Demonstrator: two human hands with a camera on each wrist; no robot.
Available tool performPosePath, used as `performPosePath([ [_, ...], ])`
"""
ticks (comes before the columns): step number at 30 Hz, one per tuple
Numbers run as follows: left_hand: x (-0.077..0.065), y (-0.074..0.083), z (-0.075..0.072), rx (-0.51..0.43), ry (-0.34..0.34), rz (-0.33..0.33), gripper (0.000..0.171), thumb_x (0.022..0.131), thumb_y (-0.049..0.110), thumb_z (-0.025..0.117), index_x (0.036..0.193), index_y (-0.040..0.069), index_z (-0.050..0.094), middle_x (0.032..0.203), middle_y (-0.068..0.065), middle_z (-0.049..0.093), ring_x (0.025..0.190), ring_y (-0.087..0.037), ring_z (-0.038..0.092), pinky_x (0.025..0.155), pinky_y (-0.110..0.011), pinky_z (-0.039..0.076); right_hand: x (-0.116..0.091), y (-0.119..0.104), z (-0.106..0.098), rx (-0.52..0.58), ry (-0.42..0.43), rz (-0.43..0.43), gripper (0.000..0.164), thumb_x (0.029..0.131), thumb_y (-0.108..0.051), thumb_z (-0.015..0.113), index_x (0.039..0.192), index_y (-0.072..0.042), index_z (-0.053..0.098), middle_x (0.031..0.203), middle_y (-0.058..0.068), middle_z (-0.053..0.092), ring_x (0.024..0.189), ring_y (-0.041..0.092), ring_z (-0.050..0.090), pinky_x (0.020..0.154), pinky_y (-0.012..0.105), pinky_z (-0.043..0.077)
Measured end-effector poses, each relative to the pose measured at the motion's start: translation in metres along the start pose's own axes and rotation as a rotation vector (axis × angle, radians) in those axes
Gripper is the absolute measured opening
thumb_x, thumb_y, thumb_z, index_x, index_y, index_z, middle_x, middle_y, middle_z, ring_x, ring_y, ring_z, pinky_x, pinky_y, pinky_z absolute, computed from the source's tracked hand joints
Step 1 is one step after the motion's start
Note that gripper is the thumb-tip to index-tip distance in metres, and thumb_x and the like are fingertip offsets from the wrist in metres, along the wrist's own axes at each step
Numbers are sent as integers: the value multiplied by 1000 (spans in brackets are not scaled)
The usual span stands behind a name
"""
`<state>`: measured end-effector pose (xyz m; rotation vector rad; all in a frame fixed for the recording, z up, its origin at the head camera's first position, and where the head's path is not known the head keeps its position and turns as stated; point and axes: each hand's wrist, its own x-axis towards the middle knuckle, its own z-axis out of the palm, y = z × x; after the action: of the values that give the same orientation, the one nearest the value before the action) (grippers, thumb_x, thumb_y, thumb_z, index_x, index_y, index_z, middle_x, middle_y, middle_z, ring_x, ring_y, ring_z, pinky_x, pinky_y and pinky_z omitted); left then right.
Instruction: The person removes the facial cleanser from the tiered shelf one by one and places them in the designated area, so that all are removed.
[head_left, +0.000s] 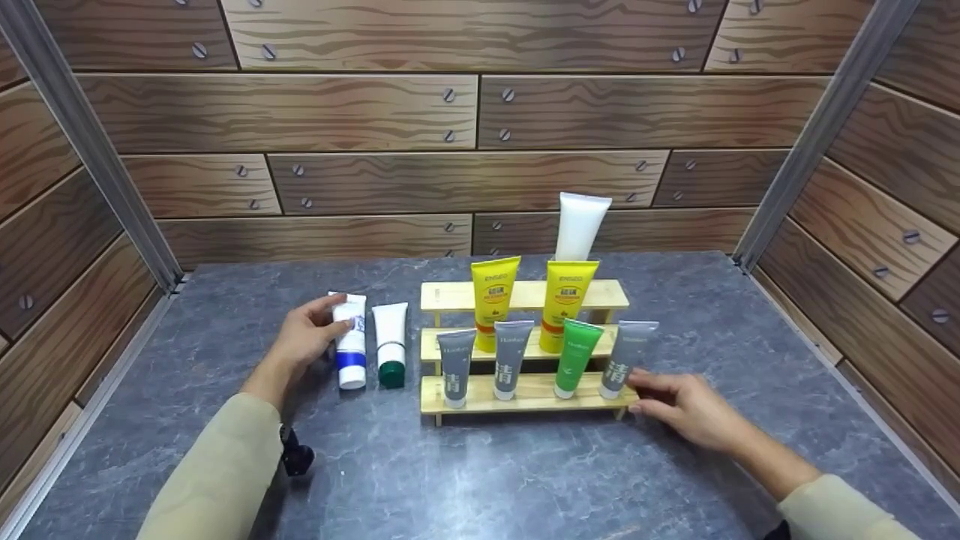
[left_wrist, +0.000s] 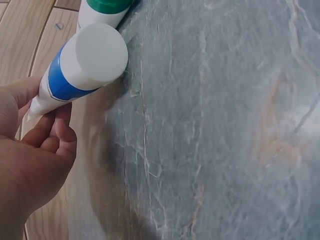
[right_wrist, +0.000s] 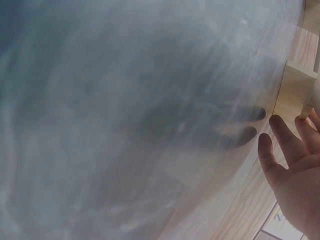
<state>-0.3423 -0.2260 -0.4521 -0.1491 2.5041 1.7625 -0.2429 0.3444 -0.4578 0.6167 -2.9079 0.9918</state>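
My left hand (head_left: 304,337) pinches a white squeeze tube (head_left: 351,337) with a blue band near its cap, thumb on one side and fingers on the other. In the left wrist view the tube's white cap (left_wrist: 102,52) faces the camera; whether it touches the table cannot be told. Just to its right lies a white tube with a green cap (head_left: 390,341). My right hand (head_left: 697,412) pinches the right end of the lowest shelf of a three-step wooden display rack (head_left: 525,405), close to a grey tube (head_left: 630,352). Its other fingers (right_wrist: 282,140) spread apart in the right wrist view.
Two more grey tubes (head_left: 514,360) and a green tube (head_left: 579,356) stand on the lowest step. Two yellow tubes (head_left: 493,300) stand on the middle one, and a white tube (head_left: 581,229) at the top. Wood-patterned walls (head_left: 360,180) enclose the grey marbled table (head_left: 420,480).
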Motion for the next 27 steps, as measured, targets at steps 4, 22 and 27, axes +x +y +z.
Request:
performPosePath([
  [4,2,-3,-1,8,1,-25,57,105,21,68,159,19,51,142,-19,56,113,-29,54,88,-38,50,0,0,0,3,2,5,51,96,-33,79,134,1,70,142,23,62,132,44,60,111,59,41],
  [22,4,-10,-2,7,-6,-65,57,106,24,67,160,16,50,152,-22,53,116,-30,55,82,-36,49,3,-3,-2,-3,-11,6,52,96,-36,79,135,-2,70,144,24,60,132,46,59,112,62,41],
  [27,4,-11,0,27,-5,-52,56,106,24,68,159,15,51,149,-22,54,114,-29,55,81,-36,49,2,-2,0,-11,-5,-8,52,96,-34,79,135,-1,70,143,24,62,131,46,60,111,62,42],
])
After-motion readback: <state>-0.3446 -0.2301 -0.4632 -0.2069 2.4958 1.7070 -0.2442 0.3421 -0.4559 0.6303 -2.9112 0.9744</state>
